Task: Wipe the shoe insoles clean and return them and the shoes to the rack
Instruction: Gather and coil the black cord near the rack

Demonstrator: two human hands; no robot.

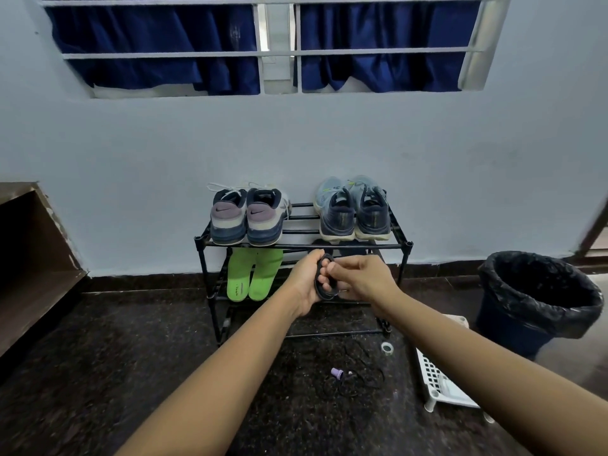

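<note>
Dark insole [326, 292], curled, just before shoe rack [378, 246]. Likely light, soft, bendable; best taken mid-length. Clamped round by left grip [302, 281], pinched at edge by right grip [362, 276].

The rack [302, 246] was black, holding bright green insoles [260, 271] at lower left, with a black insole [327, 292] nearer. On top, the left shoes [263, 215] were grey with mauve heels and navy soles, and the right shoes [339, 215] were pale blue with navy heels and cream soles. The floor [131, 340] was dark and speckled, the curtains [158, 44] navy.
</note>
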